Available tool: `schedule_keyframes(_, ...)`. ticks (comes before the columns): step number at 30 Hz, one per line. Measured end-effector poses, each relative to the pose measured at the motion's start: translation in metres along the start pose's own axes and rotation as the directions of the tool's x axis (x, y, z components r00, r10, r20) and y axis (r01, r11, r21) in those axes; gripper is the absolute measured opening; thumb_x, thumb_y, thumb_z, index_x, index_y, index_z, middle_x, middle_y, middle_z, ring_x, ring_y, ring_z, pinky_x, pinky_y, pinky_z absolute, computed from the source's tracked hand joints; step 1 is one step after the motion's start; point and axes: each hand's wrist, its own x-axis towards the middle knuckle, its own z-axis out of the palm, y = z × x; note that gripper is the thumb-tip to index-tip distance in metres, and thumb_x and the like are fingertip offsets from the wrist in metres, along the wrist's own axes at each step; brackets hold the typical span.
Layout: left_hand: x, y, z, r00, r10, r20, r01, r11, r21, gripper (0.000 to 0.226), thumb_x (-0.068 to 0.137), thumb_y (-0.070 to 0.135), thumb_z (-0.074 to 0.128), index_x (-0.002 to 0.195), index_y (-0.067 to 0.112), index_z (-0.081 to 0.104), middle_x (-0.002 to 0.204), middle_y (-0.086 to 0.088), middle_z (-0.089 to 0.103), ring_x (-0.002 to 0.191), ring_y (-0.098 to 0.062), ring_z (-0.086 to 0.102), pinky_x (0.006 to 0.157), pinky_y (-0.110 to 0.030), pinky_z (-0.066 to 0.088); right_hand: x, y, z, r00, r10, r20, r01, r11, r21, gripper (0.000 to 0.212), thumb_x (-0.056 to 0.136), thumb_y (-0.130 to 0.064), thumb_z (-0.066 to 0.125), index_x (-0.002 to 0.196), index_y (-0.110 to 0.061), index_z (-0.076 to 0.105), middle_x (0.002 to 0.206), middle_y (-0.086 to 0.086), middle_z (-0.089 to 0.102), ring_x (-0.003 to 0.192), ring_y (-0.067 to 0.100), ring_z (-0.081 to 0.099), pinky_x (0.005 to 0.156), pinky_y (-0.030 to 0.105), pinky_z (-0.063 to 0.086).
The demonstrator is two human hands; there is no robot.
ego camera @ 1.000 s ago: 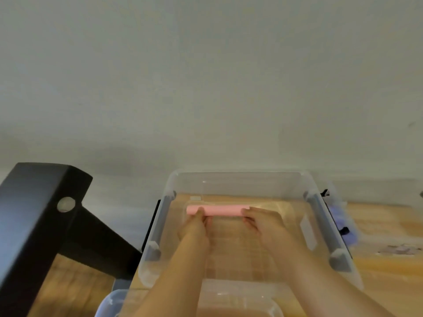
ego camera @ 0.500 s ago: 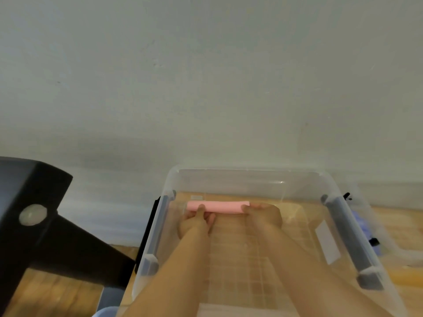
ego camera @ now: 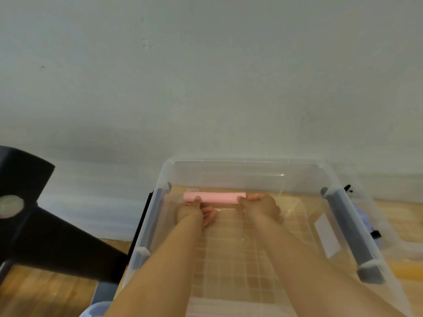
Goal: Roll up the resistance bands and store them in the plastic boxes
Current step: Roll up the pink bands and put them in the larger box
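reaching with both bare forearms into a clear rectangular plastic storage box (ego camera: pixel 229 162), open on top. holding a pink rolled-up resistance band (ego camera: pixel 216 197) between the two hands, low inside the box and close to its far wall. pinching the band's left end with the left hand (ego camera: pixel 191 212): thumb laid over the top of the roll, other fingers curled on the near side under it. wrapping the right hand (ego camera: pixel 262 205) round the band's right end, fingers bent over it, knuckles up. held crosswise and level, tightly rolled, reaching from one hand to the other.

just left of the left hand, on the box rim, a long grey latch handle (ego camera: pixel 155 211). well to the right of the right hand, on the opposite rim, a second grey latch handle (ego camera: pixel 350 232). between that latch and the right hand, on the side wall, a white rectangular label (ego camera: pixel 326 236). under both hands, showing through the gridded clear floor of the box, a light wooden desk (ego camera: pixel 402 216).

further right of the right hand, past the box, a second clear plastic box (ego camera: pixel 386 234) with something purple (ego camera: pixel 362 215) inside, too blurred to tell what. far to the left of the left hand, a black angular frame (ego camera: pixel 57 243) with a pale round cap (ego camera: pixel 10 205). beyond both hands, a plain pale grey wall (ego camera: pixel 206 76).
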Motion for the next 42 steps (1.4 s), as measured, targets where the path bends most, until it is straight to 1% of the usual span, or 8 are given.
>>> schedule_keyframes(9, -0.02, 0.004, -0.002, 0.998, -0.008, 0.063, -0.002, 0.988, 0.153, 0.035, 0.101, 0.014, 0.043, 0.132, -0.003, 0.043, 0.102, -0.026, 0.061, 0.069, -0.025, 0.057, 0.037, -0.024, 0.051, -0.001, 0.005, -0.011, 0.969, -0.132, 0.208, 0.153, 0.984, -0.089, 0.023, 0.077, -0.016, 0.069, 0.094, -0.032, 0.07, 0.1, 0.005, 0.07, 0.106, 0.027, 0.062, 0.094, 0.036, 0.048)
schedule_keyframes(14, -0.048, 0.009, -0.004, 0.984, 0.1, 0.145, -0.148, 0.912, 0.383, 0.019, 0.102, 0.016, 0.043, 0.114, 0.003, 0.05, 0.075, -0.015, 0.056, 0.063, -0.024, 0.054, 0.045, -0.027, 0.051, -0.021, 0.004, -0.031, 0.915, -0.292, 0.279, 0.326, 0.942, -0.084, 0.043, 0.083, -0.009, 0.066, 0.124, -0.02, 0.062, 0.115, 0.003, 0.065, 0.105, 0.021, 0.062, 0.08, 0.023, 0.044)
schedule_keyframes(17, -0.069, 0.011, -0.006, 0.937, 0.183, 0.299, -0.331, 0.741, 0.584, 0.011, 0.1, 0.015, 0.045, 0.107, 0.01, 0.053, 0.084, -0.014, 0.058, 0.065, -0.022, 0.052, 0.056, -0.024, 0.048, -0.036, -0.001, -0.043, 0.856, -0.429, 0.288, 0.475, 0.873, -0.111, 0.044, 0.085, -0.01, 0.063, 0.128, -0.017, 0.059, 0.127, 0.003, 0.061, 0.115, 0.021, 0.057, 0.088, 0.025, 0.044)
schedule_keyframes(21, -0.095, 0.014, -0.019, 0.739, 0.379, 0.557, -0.616, 0.046, 0.787, 0.044, 0.097, 0.025, 0.051, 0.14, 0.021, 0.041, 0.133, -0.008, 0.052, 0.119, -0.026, 0.05, 0.1, -0.03, 0.04, -0.055, -0.002, -0.064, 0.755, -0.586, 0.294, 0.646, 0.741, -0.183, 0.046, 0.09, -0.016, 0.059, 0.135, -0.017, 0.052, 0.138, 0.003, 0.053, 0.128, 0.021, 0.046, 0.105, 0.029, 0.036)
schedule_keyframes(25, -0.128, 0.015, -0.029, 0.558, 0.484, 0.674, -0.597, -0.33, 0.731, 0.057, 0.099, 0.039, 0.043, 0.15, 0.028, 0.022, 0.156, 0.005, 0.025, 0.142, -0.016, 0.024, 0.112, -0.029, 0.019, -0.071, 0.003, -0.092, 0.572, -0.737, 0.36, 0.817, 0.472, -0.332, 0.052, 0.096, -0.028, 0.051, 0.146, -0.022, 0.037, 0.155, 0.001, 0.031, 0.145, 0.018, 0.021, 0.118, 0.03, 0.016)
schedule_keyframes(31, -0.158, -0.003, -0.037, 0.403, 0.583, 0.706, -0.562, -0.451, 0.693, 0.068, 0.089, 0.06, 0.019, 0.146, 0.027, 0.035, 0.154, 0.003, 0.032, 0.142, -0.019, 0.027, 0.113, -0.034, 0.023, -0.096, 0.023, -0.128, 0.394, -0.858, 0.33, 0.875, 0.24, -0.421, 0.052, 0.099, -0.039, 0.042, 0.148, -0.022, 0.032, 0.158, 0.002, 0.025, 0.147, 0.017, 0.016, 0.117, 0.03, 0.008)
schedule_keyframes(36, -0.183, -0.024, -0.046, 0.233, 0.651, 0.722, -0.556, -0.52, 0.649, 0.066, 0.091, 0.057, 0.02, 0.138, 0.021, 0.048, 0.149, -0.001, 0.042, 0.142, -0.021, 0.03, 0.109, -0.038, 0.029, -0.118, 0.044, -0.149, 0.182, -0.975, 0.124, 0.868, 0.1, -0.487, 0.041, 0.093, -0.037, 0.044, 0.12, -0.014, 0.065, 0.125, 0.005, 0.064, 0.119, 0.024, 0.057, 0.101, 0.038, 0.042)
schedule_keyframes(42, -0.205, -0.045, -0.054, 0.12, 0.648, 0.752, -0.53, -0.599, 0.6, 0.063, 0.092, 0.06, 0.028, 0.133, 0.019, 0.053, 0.141, -0.003, 0.051, 0.135, -0.024, 0.042, 0.106, -0.04, 0.035, -0.136, 0.065, -0.164, 0.014, -0.998, 0.067, 0.832, -0.025, -0.554, 0.047, 0.089, -0.04, 0.04, 0.111, -0.012, 0.069, 0.109, 0.003, 0.07, 0.106, 0.025, 0.064, 0.093, 0.039, 0.049)
